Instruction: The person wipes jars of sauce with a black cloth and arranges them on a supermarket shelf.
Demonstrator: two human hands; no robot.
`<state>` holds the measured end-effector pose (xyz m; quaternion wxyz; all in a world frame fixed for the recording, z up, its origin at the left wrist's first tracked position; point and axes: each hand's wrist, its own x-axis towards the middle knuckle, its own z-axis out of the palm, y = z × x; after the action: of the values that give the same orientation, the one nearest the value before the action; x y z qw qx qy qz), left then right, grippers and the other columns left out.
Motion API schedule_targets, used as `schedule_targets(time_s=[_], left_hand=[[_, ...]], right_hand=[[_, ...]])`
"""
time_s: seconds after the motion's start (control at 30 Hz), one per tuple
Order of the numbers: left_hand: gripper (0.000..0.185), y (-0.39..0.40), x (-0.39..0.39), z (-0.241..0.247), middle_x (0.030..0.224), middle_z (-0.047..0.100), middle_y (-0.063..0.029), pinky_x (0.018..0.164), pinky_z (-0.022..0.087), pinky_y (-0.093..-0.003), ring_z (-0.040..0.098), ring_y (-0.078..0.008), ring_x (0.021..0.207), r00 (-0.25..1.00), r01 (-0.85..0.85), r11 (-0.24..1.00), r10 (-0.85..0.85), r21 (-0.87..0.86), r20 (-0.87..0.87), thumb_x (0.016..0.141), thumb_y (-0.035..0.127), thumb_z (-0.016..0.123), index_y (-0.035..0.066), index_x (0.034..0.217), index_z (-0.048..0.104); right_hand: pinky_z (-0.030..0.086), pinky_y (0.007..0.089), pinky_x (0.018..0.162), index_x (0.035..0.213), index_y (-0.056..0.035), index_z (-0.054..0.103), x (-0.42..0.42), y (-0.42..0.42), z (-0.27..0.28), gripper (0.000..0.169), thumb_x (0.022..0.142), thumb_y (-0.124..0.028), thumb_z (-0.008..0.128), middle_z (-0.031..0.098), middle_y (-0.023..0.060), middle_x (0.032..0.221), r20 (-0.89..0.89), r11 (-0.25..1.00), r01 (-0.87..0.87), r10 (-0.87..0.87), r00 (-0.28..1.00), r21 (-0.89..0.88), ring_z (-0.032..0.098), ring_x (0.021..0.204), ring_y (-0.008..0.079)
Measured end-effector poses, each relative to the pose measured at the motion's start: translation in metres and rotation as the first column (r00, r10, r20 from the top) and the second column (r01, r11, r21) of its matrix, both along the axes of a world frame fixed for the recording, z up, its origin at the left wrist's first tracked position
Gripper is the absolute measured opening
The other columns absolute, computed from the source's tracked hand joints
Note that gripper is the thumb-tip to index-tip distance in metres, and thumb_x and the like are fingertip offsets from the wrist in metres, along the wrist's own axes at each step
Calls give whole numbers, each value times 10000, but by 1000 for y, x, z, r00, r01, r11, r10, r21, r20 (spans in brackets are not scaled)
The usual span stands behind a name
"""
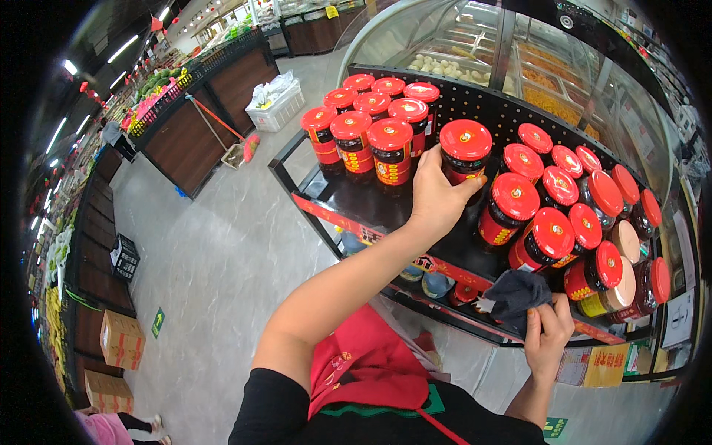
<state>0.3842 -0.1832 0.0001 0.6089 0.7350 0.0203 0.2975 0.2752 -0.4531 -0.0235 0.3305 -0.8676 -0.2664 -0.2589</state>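
My left hand (445,194) grips a red-lidded glass sauce jar (466,142) on the black top shelf (356,203) of a display rack. Whether the jar's base touches the shelf is hidden behind the hand. Several matching jars (389,153) stand in rows to the left of it. To its right another cluster of red-lidded jars (514,197) fills that side, some of them leaning in this view. At the shelf's front edge, my right hand (548,328) pinches a dark grey cloth (518,297), which hangs against the jars there.
Behind the rack rises a curved glass food case (445,44). Bottles (436,285) sit on the lower shelf. On the floor to the left are a white crate (276,103), a dustpan (233,156), and cardboard boxes (122,339). A person in pink (105,428) is at the lower left.
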Motion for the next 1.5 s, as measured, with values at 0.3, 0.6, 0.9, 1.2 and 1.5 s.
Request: schedule_targets(time_s=[0.3, 0.6, 0.9, 1.2, 1.5], left_hand=[[607, 13, 62, -10, 1152, 579, -233, 969, 447, -440, 557, -388, 1114, 979, -172, 960, 192, 219, -72, 682, 101, 828, -27, 1191, 523], [697, 5, 41, -34, 1245, 465, -314, 1014, 391, -458, 460, -430, 1189, 962, -203, 876, 261, 438, -76, 774, 113, 741, -100, 1310, 349], [406, 14, 59, -32, 1066, 584, -189, 881, 470, -422, 583, -345, 1015, 993, 47, 856, 17, 515, -119, 770, -48, 607, 5, 1161, 513], [421, 20, 86, -41, 1117, 583, -226, 918, 478, -424, 576, -346, 1086, 980, -68, 798, 167, 599, -111, 776, -53, 580, -9, 1194, 546], [756, 13, 6, -12, 1395, 467, -151, 1109, 349, -357, 452, -242, 1313, 715, 696, 707, -666, 123, -213, 682, -124, 502, -12, 1416, 357]], right_hand=[[398, 390, 544, 718, -16, 613, 6, -4, -7, 124, 724, -117, 685, 529, 155, 809, 45, 1000, -7, 8, 999, -11, 532, 653, 319], [410, 386, 536, 724, -23, 632, 8, -9, -11, 134, 736, -149, 675, 541, 173, 813, 67, 999, -33, 35, 997, -32, 541, 649, 333], [408, 387, 524, 709, -9, 631, 9, -4, -11, 169, 740, -170, 672, 533, 180, 806, 68, 1000, -19, 19, 997, -9, 538, 631, 334], [401, 375, 523, 717, -17, 641, 11, -8, -11, 154, 727, -166, 679, 532, 180, 799, 65, 1000, -25, 26, 998, -17, 536, 625, 327], [418, 387, 564, 720, -28, 631, 9, -12, -9, 394, 609, -356, 818, 532, 166, 821, 13, 996, -58, 59, 998, -67, 551, 681, 327]])
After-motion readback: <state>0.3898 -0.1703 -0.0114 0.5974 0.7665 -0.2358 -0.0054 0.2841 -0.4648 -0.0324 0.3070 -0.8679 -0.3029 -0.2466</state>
